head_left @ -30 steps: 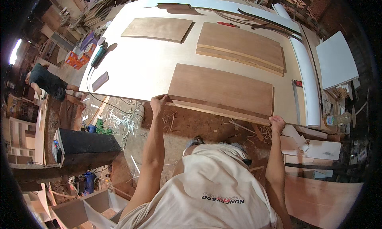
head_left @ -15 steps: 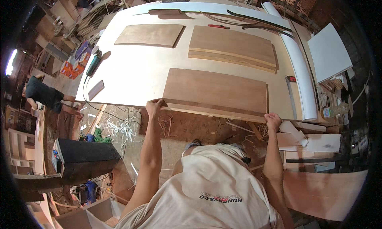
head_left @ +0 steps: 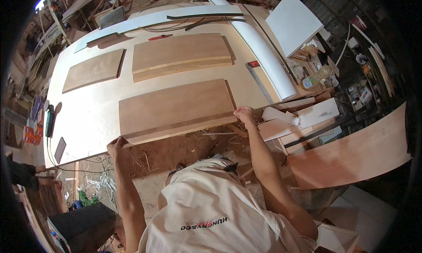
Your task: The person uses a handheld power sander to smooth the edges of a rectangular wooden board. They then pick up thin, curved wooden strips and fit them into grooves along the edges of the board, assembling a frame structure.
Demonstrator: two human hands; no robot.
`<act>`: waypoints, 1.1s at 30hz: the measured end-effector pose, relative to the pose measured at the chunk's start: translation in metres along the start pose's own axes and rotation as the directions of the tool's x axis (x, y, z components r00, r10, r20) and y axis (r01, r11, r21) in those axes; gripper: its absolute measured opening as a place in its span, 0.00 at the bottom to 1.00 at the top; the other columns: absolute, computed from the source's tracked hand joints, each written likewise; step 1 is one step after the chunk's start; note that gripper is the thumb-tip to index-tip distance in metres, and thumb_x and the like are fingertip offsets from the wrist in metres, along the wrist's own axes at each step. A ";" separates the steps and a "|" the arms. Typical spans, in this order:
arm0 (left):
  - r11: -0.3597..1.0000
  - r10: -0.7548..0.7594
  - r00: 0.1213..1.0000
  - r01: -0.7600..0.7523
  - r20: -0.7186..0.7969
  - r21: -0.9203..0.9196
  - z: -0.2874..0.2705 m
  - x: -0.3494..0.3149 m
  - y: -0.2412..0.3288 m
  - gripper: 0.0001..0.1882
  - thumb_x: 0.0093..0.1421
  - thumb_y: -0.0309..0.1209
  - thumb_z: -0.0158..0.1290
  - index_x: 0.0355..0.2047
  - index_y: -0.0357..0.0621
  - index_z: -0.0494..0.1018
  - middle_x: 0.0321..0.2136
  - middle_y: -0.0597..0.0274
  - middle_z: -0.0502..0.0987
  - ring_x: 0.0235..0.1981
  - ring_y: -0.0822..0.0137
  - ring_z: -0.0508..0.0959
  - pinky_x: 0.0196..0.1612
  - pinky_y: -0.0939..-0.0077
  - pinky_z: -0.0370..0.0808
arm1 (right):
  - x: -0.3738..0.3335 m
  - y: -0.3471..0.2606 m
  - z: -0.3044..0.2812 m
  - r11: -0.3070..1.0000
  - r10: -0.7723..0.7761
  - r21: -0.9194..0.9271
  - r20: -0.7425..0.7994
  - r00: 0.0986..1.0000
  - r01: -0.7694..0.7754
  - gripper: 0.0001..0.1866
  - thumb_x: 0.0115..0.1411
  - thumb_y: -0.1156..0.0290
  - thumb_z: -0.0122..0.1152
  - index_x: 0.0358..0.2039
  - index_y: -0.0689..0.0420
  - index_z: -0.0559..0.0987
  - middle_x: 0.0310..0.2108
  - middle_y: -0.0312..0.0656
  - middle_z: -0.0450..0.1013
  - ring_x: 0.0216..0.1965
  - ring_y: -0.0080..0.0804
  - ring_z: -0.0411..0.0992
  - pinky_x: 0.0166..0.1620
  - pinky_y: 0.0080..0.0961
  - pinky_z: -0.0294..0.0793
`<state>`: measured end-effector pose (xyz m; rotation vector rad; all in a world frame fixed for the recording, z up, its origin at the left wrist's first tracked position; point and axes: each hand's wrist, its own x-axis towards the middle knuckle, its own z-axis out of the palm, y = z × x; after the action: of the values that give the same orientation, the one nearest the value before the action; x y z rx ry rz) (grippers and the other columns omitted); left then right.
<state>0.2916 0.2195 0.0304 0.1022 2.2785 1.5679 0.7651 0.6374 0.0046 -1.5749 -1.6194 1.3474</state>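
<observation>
Close to the near edge of the work table (head_left: 83, 134), a flat brown wooden panel (head_left: 176, 101) lies with its long side toward me. A narrow, darker brown strip (head_left: 180, 122) runs along that long side, above the panel's pale edge. My left hand (head_left: 115, 146) pinches the strip's left end at the panel's near left corner. At the other end, my right hand (head_left: 245, 114) is closed with fingertips together on the strip by the near right corner. Whether the strip touches the panel all along, I cannot tell.
Behind lie stacked panels (head_left: 182, 50) and a smaller panel (head_left: 94, 70). A red-handled cutter (head_left: 160, 37), a square (head_left: 259, 81) and a white roll (head_left: 255, 48) are on the table. A corded power tool (head_left: 50, 121) and a small block (head_left: 60, 150) sit at left.
My view has swung to the right, so the table appears farther left and tilted. Both hands stay at the two ends of the strip; the panel shows no clear shift on the table.
</observation>
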 end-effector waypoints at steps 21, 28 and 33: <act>0.468 0.720 0.647 -0.720 0.251 0.513 0.036 0.002 0.015 0.28 0.49 0.30 0.62 0.54 0.49 0.73 0.53 0.51 0.71 0.55 0.46 0.68 0.55 0.53 0.68 | -0.009 -0.010 0.008 0.969 -0.061 0.241 -0.004 0.998 0.060 0.12 0.47 0.85 0.66 0.25 0.58 0.71 0.18 0.40 0.72 0.18 0.25 0.70 0.20 0.25 0.69; 0.477 0.372 0.600 -0.778 0.708 0.409 0.045 -0.036 0.066 0.21 0.50 0.31 0.62 0.47 0.51 0.76 0.46 0.61 0.79 0.50 0.59 0.77 0.62 0.44 0.59 | -0.014 -0.007 -0.003 0.984 -0.055 0.170 -0.045 0.998 0.061 0.11 0.48 0.85 0.66 0.26 0.60 0.72 0.19 0.40 0.74 0.18 0.24 0.71 0.21 0.24 0.70; 0.586 0.405 0.597 -0.751 0.692 0.305 0.038 -0.029 0.055 0.15 0.53 0.33 0.60 0.43 0.51 0.78 0.38 0.65 0.82 0.41 0.58 0.80 0.57 0.53 0.67 | -0.011 -0.004 0.000 0.984 -0.028 0.176 -0.006 1.000 0.028 0.10 0.49 0.82 0.66 0.27 0.59 0.73 0.21 0.39 0.74 0.20 0.25 0.72 0.23 0.23 0.71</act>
<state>0.3227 0.2661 0.0767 1.4756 2.1980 0.7875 0.7654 0.6278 0.0109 -1.4441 -1.4714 1.4303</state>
